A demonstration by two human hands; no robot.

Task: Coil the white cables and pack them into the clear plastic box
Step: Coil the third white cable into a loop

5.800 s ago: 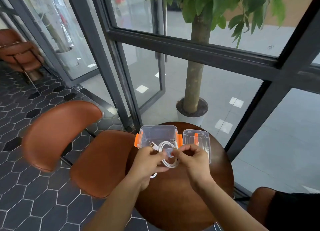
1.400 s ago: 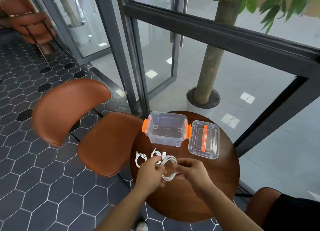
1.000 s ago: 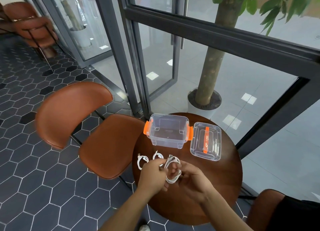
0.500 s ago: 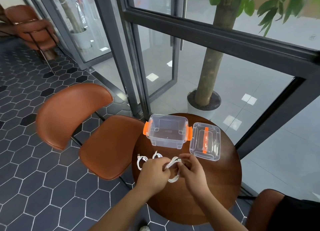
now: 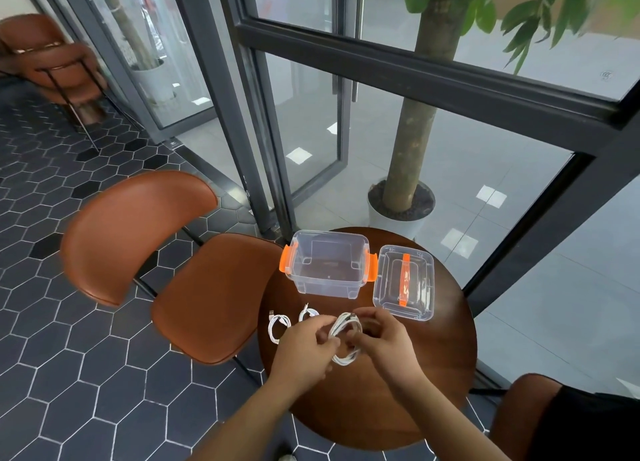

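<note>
readable text: none | clear plastic box [image 5: 327, 270]: no print legible | glass door [image 5: 145, 28]: pale markings, too blurred to read | floor outside, small round mark [image 5: 606, 75]: too small to read

Views: one. Head camera, wide-angle, worn by the person.
Position: above the near edge of the round table [image 5: 433, 374], close to it.
Direction: forward and steeply down, toward the dark-framed window wall [image 5: 433, 83] and potted tree [image 5: 412, 131] beyond the far edge.
Framing: forearms entered from the bottom. Left hand [image 5: 304, 346] and right hand [image 5: 384, 339], with the white cable coil [image 5: 343, 358], lay nearest, low-centre. Clear plastic box [image 5: 325, 284] and lid [image 5: 403, 287] lay farther off. Brown chair [image 5: 207, 294] at left.
</note>
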